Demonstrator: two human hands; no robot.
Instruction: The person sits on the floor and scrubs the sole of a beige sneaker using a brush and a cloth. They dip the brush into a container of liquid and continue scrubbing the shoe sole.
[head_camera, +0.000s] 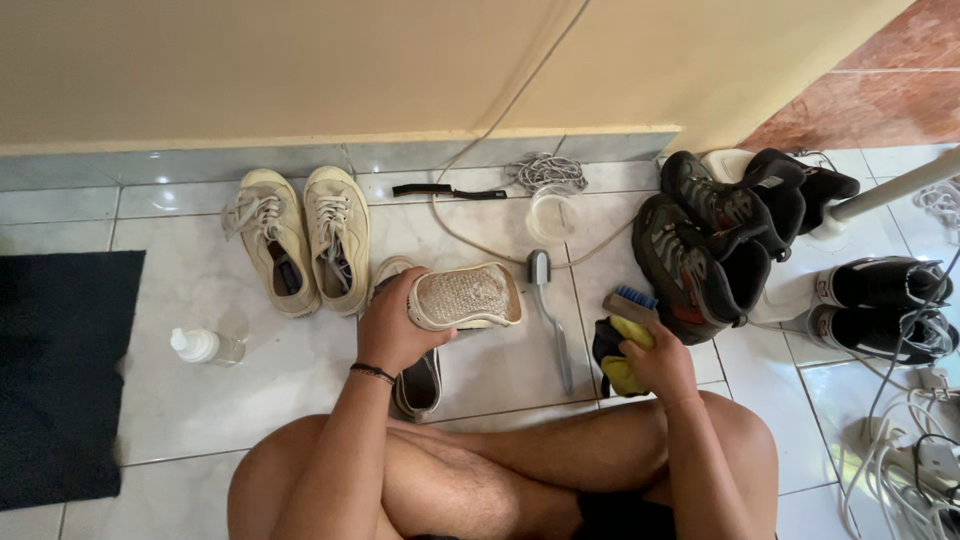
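Now, left hand (388, 330): I grip the cream shoe (465, 297), sole up.
Right hand (655, 362): I clutch a yellow cloth (627, 352), right of it.

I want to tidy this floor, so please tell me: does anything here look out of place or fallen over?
A small clear plastic bottle with a white cap lies on its side on the white tiles. One dark brown hiking boot leans against its partner. White cables sprawl tangled at the right.
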